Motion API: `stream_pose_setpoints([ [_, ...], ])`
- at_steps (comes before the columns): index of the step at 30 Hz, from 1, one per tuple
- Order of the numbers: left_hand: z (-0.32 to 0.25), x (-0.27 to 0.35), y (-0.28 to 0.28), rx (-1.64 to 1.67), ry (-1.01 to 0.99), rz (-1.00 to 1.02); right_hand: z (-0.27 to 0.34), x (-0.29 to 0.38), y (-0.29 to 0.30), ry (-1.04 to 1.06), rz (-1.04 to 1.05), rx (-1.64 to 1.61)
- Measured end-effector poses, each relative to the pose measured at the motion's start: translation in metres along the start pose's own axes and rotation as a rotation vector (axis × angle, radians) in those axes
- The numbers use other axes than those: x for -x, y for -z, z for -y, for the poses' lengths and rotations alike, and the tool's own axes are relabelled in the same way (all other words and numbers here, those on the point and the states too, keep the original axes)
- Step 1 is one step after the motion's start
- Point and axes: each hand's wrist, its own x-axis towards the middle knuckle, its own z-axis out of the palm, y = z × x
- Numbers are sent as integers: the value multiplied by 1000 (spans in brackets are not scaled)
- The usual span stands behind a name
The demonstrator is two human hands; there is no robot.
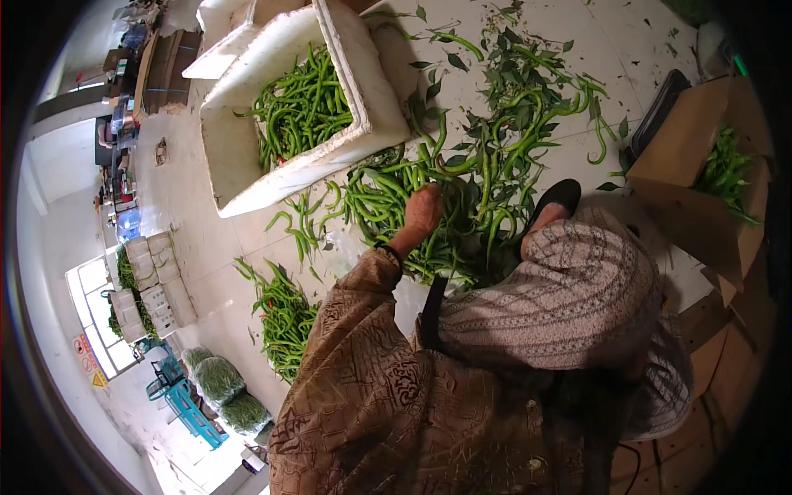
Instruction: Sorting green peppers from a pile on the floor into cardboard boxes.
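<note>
My left hand [424,209] reaches into a heap of long green chili peppers [377,198] on the tiled floor. Its fingers are curled round several peppers, whose ends stick out beyond the knuckles. Right of the hand, the heap runs into loose peppers mixed with dark leaves and stems [510,124]. Just beyond the hand, a white foam box [297,179] stands with its open top facing me, and many green peppers [303,105] lie inside it. My right hand is out of view.
A second pepper pile [284,322] lies left of my sleeve. At right stands an open cardboard box [687,136] with green peppers inside. My shoe [560,193] is beside the heap. Farther left are stacked foam boxes [154,266], filled plastic bags [216,380] and a teal cart [185,402].
</note>
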Motion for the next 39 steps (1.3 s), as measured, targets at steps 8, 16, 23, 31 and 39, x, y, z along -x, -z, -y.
stream_pose_setpoints([
  [8, -71, -45, -93, -74, 137, -68, -28, -36, -18, -38, -8, -99],
  [16, -108, -78, -25, 490, 64, -161, -34, -158, -33, -89, -25, -227],
  [23, -228, -117, -72, 597, -262, 95, 12, -221, -39, -220, -330, -215],
  [31, -255, -114, -119, 797, -147, 431, -49, -255, -20, -266, -277, -390],
  [39, -283, -163, -162, 116, -487, 189, -88, -248, -1, -272, -590, 187],
])
